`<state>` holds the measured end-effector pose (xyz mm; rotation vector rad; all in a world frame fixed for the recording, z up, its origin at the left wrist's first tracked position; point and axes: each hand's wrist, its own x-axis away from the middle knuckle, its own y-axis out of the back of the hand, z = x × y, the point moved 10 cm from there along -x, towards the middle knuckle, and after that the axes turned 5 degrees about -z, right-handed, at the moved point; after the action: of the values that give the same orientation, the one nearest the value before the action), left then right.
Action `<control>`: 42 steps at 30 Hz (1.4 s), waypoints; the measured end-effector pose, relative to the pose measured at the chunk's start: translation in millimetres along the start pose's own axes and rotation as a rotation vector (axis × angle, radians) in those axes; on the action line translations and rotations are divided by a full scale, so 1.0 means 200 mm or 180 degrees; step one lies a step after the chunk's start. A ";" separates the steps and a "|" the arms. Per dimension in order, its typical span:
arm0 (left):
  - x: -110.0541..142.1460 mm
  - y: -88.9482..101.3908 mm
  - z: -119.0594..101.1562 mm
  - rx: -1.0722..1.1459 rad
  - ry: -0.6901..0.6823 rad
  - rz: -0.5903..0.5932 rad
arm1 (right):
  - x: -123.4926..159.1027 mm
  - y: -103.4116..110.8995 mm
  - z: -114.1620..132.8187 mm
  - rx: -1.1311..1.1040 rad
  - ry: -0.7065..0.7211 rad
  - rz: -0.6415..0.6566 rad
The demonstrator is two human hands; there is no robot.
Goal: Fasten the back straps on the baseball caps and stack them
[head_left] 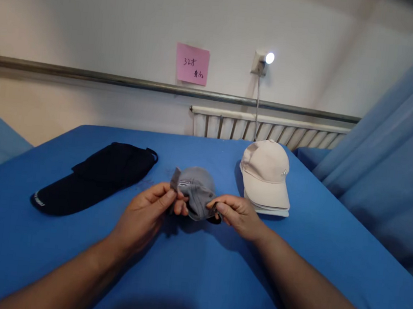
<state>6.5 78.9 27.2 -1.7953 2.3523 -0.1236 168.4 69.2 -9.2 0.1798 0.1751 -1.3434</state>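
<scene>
My left hand (151, 207) and right hand (239, 216) pinch opposite sides of the gray baseball cap (197, 190), which hangs between my fingers over the blue-covered table (186, 275). Left of my fingers lies a black cap (106, 173); just beyond my right fingers sit stacked pale caps (266, 173).

Beyond the hands, the rail (133, 82) is showing dull metal. Between them, the grey cap (198, 193) is looking like matt, creased cloth; below, the cover (179, 274) is appearing smooth and matt.
</scene>
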 end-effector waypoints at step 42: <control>-0.12 0.10 0.41 -0.0413 0.0830 -0.0211 | -0.05 0.09 -0.27 -0.0271 0.0059 -0.1195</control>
<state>9.3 110.2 -53.5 -2.0299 2.5280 -0.2324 181.9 95.7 -59.5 0.0897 0.2917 -1.7043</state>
